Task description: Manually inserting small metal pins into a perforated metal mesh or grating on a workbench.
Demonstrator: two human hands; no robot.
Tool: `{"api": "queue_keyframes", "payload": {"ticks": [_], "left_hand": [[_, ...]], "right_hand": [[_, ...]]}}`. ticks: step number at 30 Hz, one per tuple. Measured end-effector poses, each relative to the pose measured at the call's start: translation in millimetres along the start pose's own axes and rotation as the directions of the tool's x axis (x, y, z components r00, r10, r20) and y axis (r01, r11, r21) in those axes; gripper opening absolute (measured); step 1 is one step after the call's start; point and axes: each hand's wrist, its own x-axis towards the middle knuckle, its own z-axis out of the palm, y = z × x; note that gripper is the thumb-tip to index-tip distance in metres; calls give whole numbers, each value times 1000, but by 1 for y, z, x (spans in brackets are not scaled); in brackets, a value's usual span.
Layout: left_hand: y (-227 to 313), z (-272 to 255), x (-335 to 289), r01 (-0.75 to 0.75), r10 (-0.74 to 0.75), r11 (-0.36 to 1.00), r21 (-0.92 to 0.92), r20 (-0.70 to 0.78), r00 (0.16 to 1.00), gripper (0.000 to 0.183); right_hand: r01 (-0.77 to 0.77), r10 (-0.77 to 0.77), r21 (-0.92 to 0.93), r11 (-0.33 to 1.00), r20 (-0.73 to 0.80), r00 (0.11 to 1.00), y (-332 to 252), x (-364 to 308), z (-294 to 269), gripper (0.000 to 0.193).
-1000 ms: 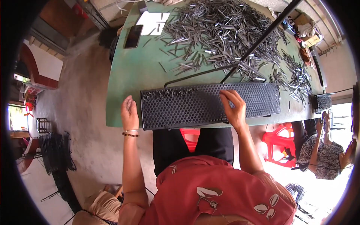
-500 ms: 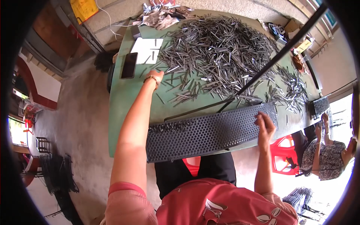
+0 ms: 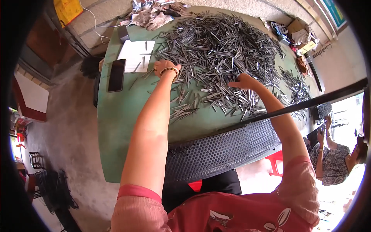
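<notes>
A large heap of thin dark strips (image 3: 228, 46) covers much of the green table (image 3: 119, 150). At the heap's left edge, beside the white lined paper (image 3: 133, 54), my left hand (image 3: 165, 68) is bent down with its fingers curled; whatever they hold is hidden. My right hand (image 3: 244, 82) reaches into the near middle of the heap, thumb and fingers drawn together on the strips; I cannot make out what is between them. Below both arms, a long black perforated panel (image 3: 220, 149) lies along the table's near edge, partly crossed by my right forearm.
A dark phone (image 3: 117, 75) lies left of the paper, which has several strips on it. Crumpled cloths (image 3: 152, 17) sit at the back. A long black bar (image 3: 309, 102) slants over the right side. Another person (image 3: 334, 160) works at the right.
My right hand has left the perforated panel and moved forward into the heap. My left hand has shifted slightly right relative to the paper. The black bar has swung lower.
</notes>
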Motion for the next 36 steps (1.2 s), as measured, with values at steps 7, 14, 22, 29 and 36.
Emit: {"api": "queue_keyframes", "payload": {"ticks": [7,14,22,29,36], "left_hand": [[13,23,-13,-336,338,941,-35,73,938,70],[14,38,-41,-512,514,858,-52,106,851,67],[27,3,-38,-210,322,922,-324,345,882,87],[63,31,-46,-291,290,956,-36,263,920,94],[43,30,-41,-231,349,904,-359,310,884,89]], "right_hand": [[36,-44,-57,998,-136,990,-43,-5,17,85],[91,-91,24,996,-28,995,-61,17,25,79],[6,-63,334,942,161,985,-80,11,-1,48],[-91,-28,648,756,171,985,-76,25,9,29],[91,-141,503,860,63,988,-88,31,9,23]]}}
